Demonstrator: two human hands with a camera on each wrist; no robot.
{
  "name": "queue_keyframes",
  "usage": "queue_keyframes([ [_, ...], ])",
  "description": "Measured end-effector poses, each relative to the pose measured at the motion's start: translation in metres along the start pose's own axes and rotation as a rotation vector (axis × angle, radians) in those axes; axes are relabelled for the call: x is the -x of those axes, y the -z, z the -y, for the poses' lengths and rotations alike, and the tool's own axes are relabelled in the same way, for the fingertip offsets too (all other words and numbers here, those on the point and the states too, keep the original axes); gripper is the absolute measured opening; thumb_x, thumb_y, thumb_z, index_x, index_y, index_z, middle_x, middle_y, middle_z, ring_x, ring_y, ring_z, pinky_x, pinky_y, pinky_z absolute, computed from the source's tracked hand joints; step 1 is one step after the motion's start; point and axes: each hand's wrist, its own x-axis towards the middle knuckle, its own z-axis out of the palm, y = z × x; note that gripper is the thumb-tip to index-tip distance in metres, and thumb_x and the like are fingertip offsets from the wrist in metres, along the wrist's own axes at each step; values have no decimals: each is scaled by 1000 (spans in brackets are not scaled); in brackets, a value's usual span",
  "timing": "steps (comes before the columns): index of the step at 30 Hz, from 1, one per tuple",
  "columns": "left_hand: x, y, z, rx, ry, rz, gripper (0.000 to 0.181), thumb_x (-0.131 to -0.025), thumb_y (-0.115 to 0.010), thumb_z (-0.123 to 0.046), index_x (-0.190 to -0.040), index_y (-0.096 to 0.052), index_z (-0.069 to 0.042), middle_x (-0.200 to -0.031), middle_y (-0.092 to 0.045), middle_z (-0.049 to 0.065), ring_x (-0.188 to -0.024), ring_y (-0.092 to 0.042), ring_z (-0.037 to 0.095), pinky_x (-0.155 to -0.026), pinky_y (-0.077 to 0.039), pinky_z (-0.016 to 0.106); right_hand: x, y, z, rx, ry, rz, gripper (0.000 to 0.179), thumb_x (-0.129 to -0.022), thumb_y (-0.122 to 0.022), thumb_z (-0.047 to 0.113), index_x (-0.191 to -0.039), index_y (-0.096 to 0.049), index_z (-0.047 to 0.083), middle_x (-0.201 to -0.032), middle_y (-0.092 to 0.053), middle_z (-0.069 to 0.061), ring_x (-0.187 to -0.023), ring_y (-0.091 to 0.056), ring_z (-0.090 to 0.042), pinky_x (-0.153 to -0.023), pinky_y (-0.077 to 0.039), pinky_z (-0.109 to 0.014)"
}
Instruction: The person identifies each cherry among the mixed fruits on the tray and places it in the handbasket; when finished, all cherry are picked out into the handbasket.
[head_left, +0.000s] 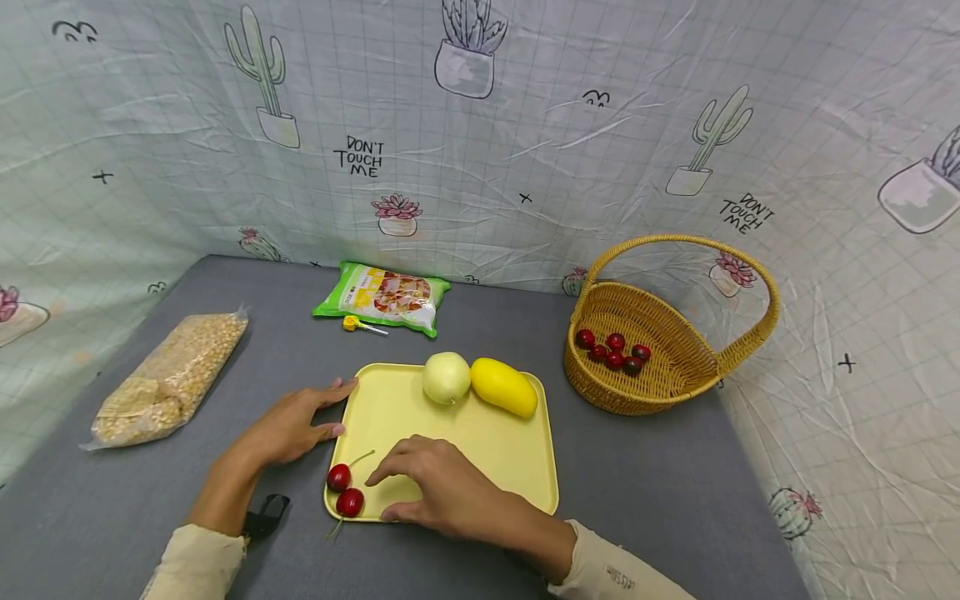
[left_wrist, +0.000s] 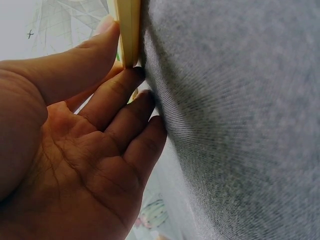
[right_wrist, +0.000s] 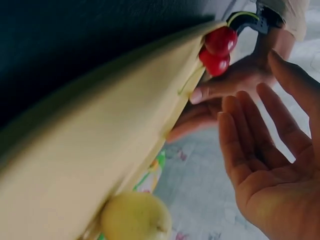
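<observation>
A pale yellow tray lies on the grey table. My left hand touches its left rim with thumb and fingertips; in the left wrist view the thumb lies along the tray's edge and the fingertips meet the cloth. Two dark red cherries with stems, an upper one and a lower one, sit in the tray's near left corner. Just right of them my right hand hovers, thumb and fingers apart and holding nothing. A round pale green fruit and a yellow mango-shaped fruit lie at the tray's far side.
To the right stands a wicker basket with a tall handle and several cherries inside. Behind the tray lie a green-and-white food packet and a yellow lollipop. A clear bag of corn kernels is at left.
</observation>
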Motion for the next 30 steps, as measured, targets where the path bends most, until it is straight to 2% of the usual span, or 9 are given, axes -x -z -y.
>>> queue_keyframes([
  [7,1,1,0,-3,4,2,73,-95,-80,-21,-160,-48,-7,-158,-44,36,-145,-45,58,-110,-43,72,-17,-15,7,31,7,120,38,-89,-89,28,-126,-78,26,-122,-74,16,-116,-62,2,-101,-48,-14],
  [10,1,2,-1,-1,1,-3,73,-95,-80,-21,-160,-48,-7,-157,-44,36,-144,-46,58,-110,-44,72,-22,-19,10,52,4,143,39,-88,-90,29,-125,-78,28,-122,-74,16,-116,-61,1,-100,-48,-14],
  [22,1,0,1,6,-11,-17,71,-96,-78,-20,-160,-48,-7,-157,-45,36,-144,-47,56,-107,-47,68,-31,-32,15,186,-36,121,30,-88,-90,30,-116,-80,32,-112,-72,15,-102,-60,0,-83,-48,-10],
  [30,1,-1,1,12,-11,-21,71,-97,-78,-19,-159,-49,-7,-157,-44,36,-145,-46,56,-108,-46,69,-27,-24,8,165,-55,79,26,-88,-89,33,-112,-81,29,-98,-70,15,-91,-57,2,-77,-44,-9],
])
